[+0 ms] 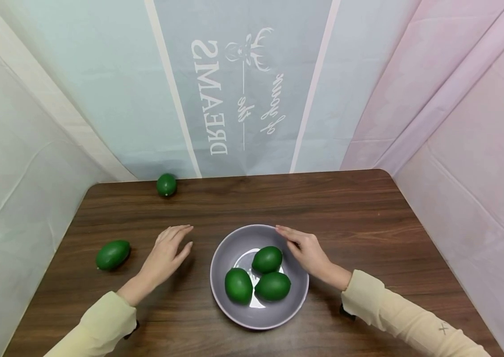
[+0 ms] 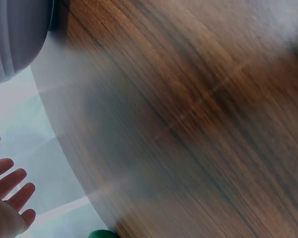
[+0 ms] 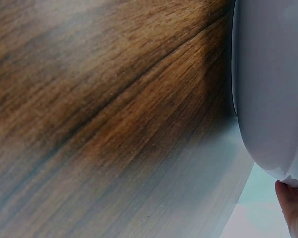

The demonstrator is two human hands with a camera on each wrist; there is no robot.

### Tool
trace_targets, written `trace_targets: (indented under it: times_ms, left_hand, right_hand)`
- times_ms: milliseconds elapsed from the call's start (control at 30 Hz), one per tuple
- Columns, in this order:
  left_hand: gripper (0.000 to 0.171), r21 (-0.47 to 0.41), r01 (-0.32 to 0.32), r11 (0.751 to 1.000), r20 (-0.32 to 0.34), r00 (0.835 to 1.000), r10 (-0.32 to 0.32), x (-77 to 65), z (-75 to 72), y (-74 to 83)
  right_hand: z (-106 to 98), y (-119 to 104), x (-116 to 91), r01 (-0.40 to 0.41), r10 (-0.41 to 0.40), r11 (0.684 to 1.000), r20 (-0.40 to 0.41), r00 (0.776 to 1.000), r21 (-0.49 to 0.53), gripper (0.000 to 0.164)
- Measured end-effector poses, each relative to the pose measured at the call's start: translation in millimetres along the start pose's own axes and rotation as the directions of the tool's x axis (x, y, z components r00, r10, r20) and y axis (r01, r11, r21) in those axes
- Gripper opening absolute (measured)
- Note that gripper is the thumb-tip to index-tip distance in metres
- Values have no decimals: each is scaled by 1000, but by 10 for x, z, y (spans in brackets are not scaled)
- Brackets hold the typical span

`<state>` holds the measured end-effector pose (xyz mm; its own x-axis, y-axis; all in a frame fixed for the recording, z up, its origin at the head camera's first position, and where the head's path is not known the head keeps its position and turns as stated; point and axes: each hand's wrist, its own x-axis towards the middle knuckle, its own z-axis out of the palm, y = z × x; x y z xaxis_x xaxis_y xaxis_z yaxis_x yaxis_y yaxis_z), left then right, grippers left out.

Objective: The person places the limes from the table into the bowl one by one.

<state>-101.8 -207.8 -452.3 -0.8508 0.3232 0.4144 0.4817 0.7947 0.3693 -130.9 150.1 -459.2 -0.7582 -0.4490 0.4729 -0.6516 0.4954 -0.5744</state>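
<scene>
A grey bowl (image 1: pixel 260 323) stands on the wooden table, with three green limes (image 1: pixel 273 286) in it. My right hand (image 1: pixel 312 255) holds the bowl's right rim, fingers along the outer edge and thumb over the inner side. In the right wrist view, fingertips (image 3: pixel 288 201) touch the rim from below. My left hand (image 1: pixel 164 255) hovers left of the bowl, apart from it, fingers loosely extended and holding nothing. Left of that hand lies a lime (image 1: pixel 113 255). Another lime (image 1: pixel 166 185) sits at the table's back edge.
The brown wooden table (image 1: pixel 346 208) ends at a pale blue printed cloth (image 1: pixel 243 99) behind it. White and pinkish cloth walls (image 1: pixel 479 163) flank the left and right sides. The left wrist view shows mostly table surface and part of the bowl (image 2: pixel 20 39).
</scene>
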Motion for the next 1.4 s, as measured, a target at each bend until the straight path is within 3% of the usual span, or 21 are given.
trace_targets:
  times_ms: [467,933,1400]
  left_hand:
    - [37,37,32,999,-19,999,-32,-31,-124,-79]
    - [39,58,126,990,-15,992,-126,-75,-323,-193]
    - [41,90,143,986,-64,988,-138,-126,-442,-336]
  right_hand:
    - [-15,-17,7,-16,16,1000,10,1000,0,38]
    - [-16,-23,6,-7,7,1000,6,1000,-5,39]
    - [-9,-7,5,-2,2,1000,-2,1000,-1,38]
